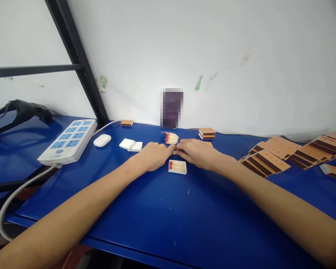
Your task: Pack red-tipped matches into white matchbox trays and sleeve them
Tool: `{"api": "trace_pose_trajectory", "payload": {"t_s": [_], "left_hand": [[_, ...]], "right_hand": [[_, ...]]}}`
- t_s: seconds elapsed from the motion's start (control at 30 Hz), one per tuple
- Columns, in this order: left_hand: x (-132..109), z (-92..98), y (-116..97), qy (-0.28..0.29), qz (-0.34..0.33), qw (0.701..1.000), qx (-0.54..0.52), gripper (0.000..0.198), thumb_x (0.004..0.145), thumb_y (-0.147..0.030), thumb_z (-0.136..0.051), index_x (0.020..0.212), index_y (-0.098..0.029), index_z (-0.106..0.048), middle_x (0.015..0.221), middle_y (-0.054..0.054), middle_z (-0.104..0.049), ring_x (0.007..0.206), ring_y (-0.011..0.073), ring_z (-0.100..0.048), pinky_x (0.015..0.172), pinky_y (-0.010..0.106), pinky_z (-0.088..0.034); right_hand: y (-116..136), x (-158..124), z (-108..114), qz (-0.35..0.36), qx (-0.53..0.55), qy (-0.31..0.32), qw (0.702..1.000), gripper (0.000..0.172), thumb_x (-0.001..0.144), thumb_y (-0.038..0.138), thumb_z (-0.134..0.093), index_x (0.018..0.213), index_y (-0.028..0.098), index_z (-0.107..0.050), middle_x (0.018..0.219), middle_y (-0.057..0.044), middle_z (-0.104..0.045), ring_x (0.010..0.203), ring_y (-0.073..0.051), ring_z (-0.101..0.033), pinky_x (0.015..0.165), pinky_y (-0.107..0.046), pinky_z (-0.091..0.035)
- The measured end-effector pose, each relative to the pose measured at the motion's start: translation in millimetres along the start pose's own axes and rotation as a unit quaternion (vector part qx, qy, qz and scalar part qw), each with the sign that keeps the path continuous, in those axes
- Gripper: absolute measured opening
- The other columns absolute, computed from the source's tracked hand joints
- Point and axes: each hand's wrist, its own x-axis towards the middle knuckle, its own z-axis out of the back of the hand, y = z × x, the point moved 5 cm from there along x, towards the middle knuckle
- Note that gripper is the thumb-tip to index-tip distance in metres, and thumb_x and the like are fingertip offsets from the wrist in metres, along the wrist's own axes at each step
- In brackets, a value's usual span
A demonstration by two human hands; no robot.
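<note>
My left hand (154, 155) and my right hand (197, 152) meet fingertip to fingertip on the blue table (145, 213). Both pinch a small bunch of matches between them. Just behind the fingertips lies a loose pile of red-tipped matches (171, 138). Right in front of the hands sits an open white matchbox tray (177, 166) with several matches in it. Part of a matchbox sleeve shows behind my right hand.
Many orange-brown matchboxes (282, 154) lie spread at the right. A small stack of them (207, 133) and a single one (127, 123) stand by the wall. Empty white trays (130, 144), a white earbud case (102, 140) and a power strip (68, 141) are at the left.
</note>
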Motion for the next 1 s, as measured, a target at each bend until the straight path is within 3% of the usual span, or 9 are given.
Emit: {"api": "trace_pose_trajectory", "payload": {"t_s": [0.2, 0.4, 0.63, 0.9, 1.0], "left_hand": [[-1, -0.2, 1, 0.005, 0.008, 1.000, 0.000, 0.026, 0.093, -0.016, -0.035, 0.118, -0.017, -0.043, 0.091, 0.011, -0.067, 0.078, 0.0270, -0.067, 0.068, 0.037, -0.047], [0, 2.8, 1, -0.037, -0.002, 0.999, -0.018, 0.020, 0.096, -0.021, -0.031, 0.108, -0.017, -0.047, 0.101, 0.011, -0.065, 0.088, 0.0268, -0.064, 0.070, 0.037, -0.048], [1, 1.1, 2, -0.009, 0.012, 0.999, -0.030, 0.021, 0.088, -0.010, -0.037, 0.106, -0.014, -0.048, 0.103, 0.014, -0.062, 0.094, 0.0279, -0.060, 0.075, 0.039, -0.047], [-3, 7.6, -2, -0.034, -0.008, 0.999, -0.005, 0.022, 0.087, -0.008, -0.037, 0.106, -0.014, -0.046, 0.101, 0.012, -0.061, 0.091, 0.0266, -0.059, 0.071, 0.037, -0.047], [-5, 11.5, -1, -0.060, -0.009, 0.998, -0.011, 0.017, 0.095, -0.018, -0.032, 0.104, -0.016, -0.046, 0.100, 0.010, -0.061, 0.087, 0.0252, -0.060, 0.069, 0.036, -0.047]], "right_hand": [[-5, -1, -8, -0.036, -0.017, 0.008, 0.999, 0.024, 0.096, 0.033, -0.038, 0.093, 0.020, -0.057, 0.088, -0.007, -0.067, 0.074, -0.021, -0.062, 0.052, -0.029, -0.032], [-5, -1, -13, -0.020, -0.017, 0.030, 0.999, 0.029, 0.098, 0.036, -0.032, 0.099, 0.018, -0.054, 0.078, -0.008, -0.065, 0.066, -0.020, -0.060, 0.051, -0.029, -0.029], [-6, -1, -16, -0.049, 0.007, 0.051, 0.997, 0.026, 0.098, 0.035, -0.032, 0.102, 0.021, -0.053, 0.074, -0.006, -0.062, 0.060, -0.018, -0.057, 0.049, -0.027, -0.026], [-6, -4, -4, -0.046, 0.000, 0.041, 0.998, 0.025, 0.096, 0.034, -0.034, 0.097, 0.020, -0.054, 0.076, -0.007, -0.062, 0.061, -0.018, -0.056, 0.049, -0.027, -0.028], [-6, -6, 2, -0.034, 0.009, 0.038, 0.999, 0.026, 0.096, 0.037, -0.035, 0.090, 0.019, -0.054, 0.074, -0.006, -0.061, 0.057, -0.016, -0.053, 0.049, -0.026, -0.029]]}}
